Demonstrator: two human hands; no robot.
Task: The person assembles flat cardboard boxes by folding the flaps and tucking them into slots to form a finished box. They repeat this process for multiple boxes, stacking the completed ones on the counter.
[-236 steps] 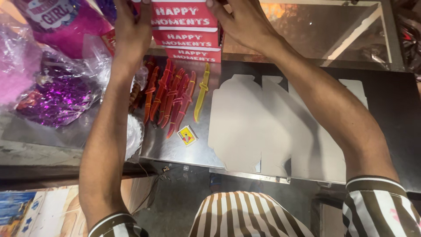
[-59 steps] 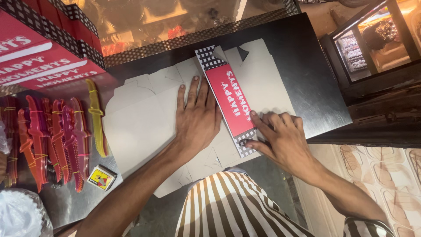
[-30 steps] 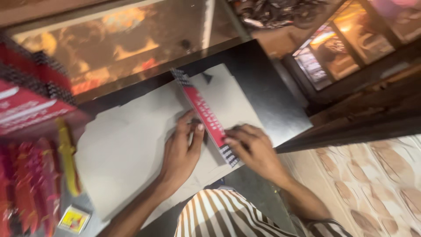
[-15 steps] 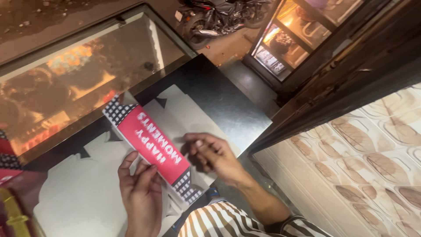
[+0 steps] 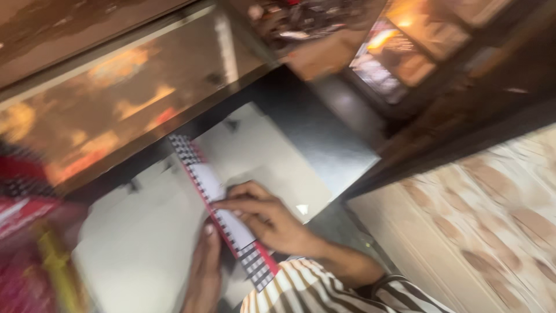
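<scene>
Near the front edge of the dark surface [image 5: 324, 145], the right hand [image 5: 272, 217] lies curled over a folded red-and-checkered carton [image 5: 223, 217], fingers pressing it. The left hand [image 5: 204, 269] grips its lower side from beneath. The carton rests on flat white card blanks [image 5: 139, 243]. Uneven pressure could crease it crookedly, or it could slide on the loose blanks.

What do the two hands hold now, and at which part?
Both hold the folded red box blank: the right hand from above mid-length, the left hand from below.
</scene>
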